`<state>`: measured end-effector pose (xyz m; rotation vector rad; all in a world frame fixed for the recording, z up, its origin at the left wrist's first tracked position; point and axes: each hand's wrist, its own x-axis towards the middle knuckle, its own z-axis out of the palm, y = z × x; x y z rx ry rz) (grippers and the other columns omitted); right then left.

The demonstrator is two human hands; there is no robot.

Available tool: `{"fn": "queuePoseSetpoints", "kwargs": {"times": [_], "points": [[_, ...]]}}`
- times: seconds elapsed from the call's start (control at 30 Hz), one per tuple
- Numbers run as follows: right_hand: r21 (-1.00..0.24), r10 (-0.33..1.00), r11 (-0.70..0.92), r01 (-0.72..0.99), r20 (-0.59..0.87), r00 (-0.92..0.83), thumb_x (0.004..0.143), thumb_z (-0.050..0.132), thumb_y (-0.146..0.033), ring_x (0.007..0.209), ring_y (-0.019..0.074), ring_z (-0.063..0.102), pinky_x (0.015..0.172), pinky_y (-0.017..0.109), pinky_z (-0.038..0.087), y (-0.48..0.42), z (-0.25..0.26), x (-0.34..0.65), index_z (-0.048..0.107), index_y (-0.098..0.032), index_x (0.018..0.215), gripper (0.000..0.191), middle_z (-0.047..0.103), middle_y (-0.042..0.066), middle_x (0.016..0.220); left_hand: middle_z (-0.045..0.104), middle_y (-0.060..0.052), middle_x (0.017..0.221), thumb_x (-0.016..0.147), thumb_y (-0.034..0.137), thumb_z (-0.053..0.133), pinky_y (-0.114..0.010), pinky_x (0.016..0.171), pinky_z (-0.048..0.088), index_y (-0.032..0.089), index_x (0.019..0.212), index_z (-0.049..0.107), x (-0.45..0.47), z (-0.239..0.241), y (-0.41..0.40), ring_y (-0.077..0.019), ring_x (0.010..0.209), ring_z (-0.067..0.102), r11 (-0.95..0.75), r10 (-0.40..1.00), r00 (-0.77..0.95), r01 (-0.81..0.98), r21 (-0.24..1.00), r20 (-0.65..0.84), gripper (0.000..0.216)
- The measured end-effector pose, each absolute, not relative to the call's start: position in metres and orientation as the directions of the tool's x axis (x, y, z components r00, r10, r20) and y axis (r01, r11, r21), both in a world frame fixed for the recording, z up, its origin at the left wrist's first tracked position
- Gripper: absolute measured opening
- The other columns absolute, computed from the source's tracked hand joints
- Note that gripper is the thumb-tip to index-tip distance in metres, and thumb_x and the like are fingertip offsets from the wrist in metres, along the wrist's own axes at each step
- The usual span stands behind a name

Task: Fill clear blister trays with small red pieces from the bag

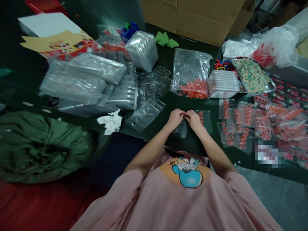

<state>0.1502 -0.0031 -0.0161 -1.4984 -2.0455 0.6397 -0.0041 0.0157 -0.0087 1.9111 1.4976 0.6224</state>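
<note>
Grip: I see the left hand [176,118] and the right hand [194,119] brought together, fingertips meeting. A speck of red shows at the meeting point; I cannot tell whether either hand is grasping it.

Workpiece: directly below the grip, a clear plastic blister tray [181,131] lies on the dark green table [173,102]. It is flat, with rounded corners and a row of small squarish recesses that show dark; its far end is hidden by the hands.

Just right of the grip, I see a second blister tray [208,122], partly under the right hand, with a row of small red pieces [201,116].

Farther right lie overlapping filled trays [244,115], their red rows visible through the plastic. At their near edge I find a pixelated patch [270,154]; any writing there is unreadable.

Beyond the grip is a transparent bag [190,65] with loose red pieces at its near end.

Far left, beyond stacked clear packaging [81,78], lies a red-and-yellow printed card [64,43]; I can read no brand or lettering on it.

Farthest out, I see a brown cardboard box [192,19].
</note>
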Motion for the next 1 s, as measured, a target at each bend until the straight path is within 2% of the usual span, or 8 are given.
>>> {"fn": "queuePoseSetpoints", "kwargs": {"times": [0.2,0.3,0.43,0.67,0.8,0.9,1.0], "points": [[-0.747,0.942,0.291,0.598,0.112,-0.318,0.081,0.065,-0.012,0.078,0.0167,0.062,0.078,0.03,0.048,0.004,-0.011,0.16,0.068,-0.019,0.087,0.01,0.064,0.003,0.085,0.074,-0.006,0.091,0.08,0.009,0.055,-0.03,0.087,0.051,0.018,0.091,0.075,-0.01,-0.012,0.016,-0.0173,0.087,0.067,-0.096,0.964,0.258,0.573,0.814,-0.069,0.024],[-0.74,0.933,0.314,0.595,0.125,-0.337,0.081,0.064,-0.009,0.078,0.0168,0.062,0.076,0.029,0.048,0.007,-0.011,0.159,0.069,-0.019,0.089,0.014,0.064,0.003,0.084,0.073,-0.004,0.087,0.076,0.006,0.054,-0.027,0.082,0.051,0.016,0.092,0.072,-0.011,-0.014,0.017,-0.0157,0.083,0.067,-0.053,0.966,0.242,0.53,0.847,-0.091,0.026],[-0.714,0.926,0.345,0.61,0.152,-0.345,0.081,0.062,-0.008,0.083,0.0177,0.062,0.08,0.03,0.049,0.004,-0.016,0.158,0.07,-0.019,0.097,0.021,0.065,0.005,0.09,0.073,-0.005,0.09,0.076,0.005,0.051,-0.028,0.086,0.05,0.017,0.099,0.073,-0.011,-0.015,0.017,-0.0165,0.085,0.066,-0.08,0.969,0.236,0.56,0.825,-0.067,0.034],[-0.738,0.939,0.307,0.601,0.132,-0.317,0.08,0.066,-0.009,0.078,0.0158,0.062,0.08,0.031,0.052,0.0,-0.013,0.16,0.071,-0.019,0.103,0.026,0.064,0.006,0.095,0.071,-0.007,0.096,0.076,0.004,0.049,-0.03,0.092,0.049,0.016,0.11,0.072,-0.011,-0.018,0.017,-0.0174,0.089,0.065,-0.098,0.972,0.228,0.616,0.782,-0.058,0.042],[-0.695,0.911,0.356,0.625,0.11,-0.397,0.081,0.064,-0.008,0.084,0.0171,0.062,0.082,0.031,0.051,0.009,-0.009,0.154,0.073,-0.019,0.097,0.021,0.064,0.007,0.093,0.071,-0.008,0.095,0.077,0.004,0.048,-0.03,0.091,0.05,0.014,0.111,0.071,-0.011,-0.018,0.018,-0.0175,0.088,0.064,-0.098,0.973,0.224,0.608,0.788,-0.052,0.042],[-0.621,0.878,0.392,0.679,0.031,-0.478,0.083,0.061,-0.006,0.083,0.0171,0.062,0.079,0.029,0.049,0.015,-0.006,0.149,0.073,-0.017,0.089,0.017,0.063,0.007,0.091,0.071,-0.008,0.095,0.078,0.005,0.048,-0.03,0.091,0.05,0.014,0.111,0.072,-0.01,-0.016,0.017,-0.0178,0.088,0.065,-0.1,0.974,0.221,0.616,0.782,-0.05,0.041],[-0.536,0.854,0.431,0.726,-0.016,-0.52,0.085,0.058,-0.006,0.083,0.0177,0.061,0.077,0.028,0.048,0.017,-0.005,0.147,0.072,-0.014,0.089,0.017,0.063,0.009,0.092,0.071,-0.009,0.096,0.079,0.005,0.048,-0.031,0.092,0.049,0.013,0.109,0.072,-0.009,-0.015,0.017,-0.0186,0.089,0.065,-0.11,0.975,0.22,0.62,0.777,-0.037,0.04]]}}
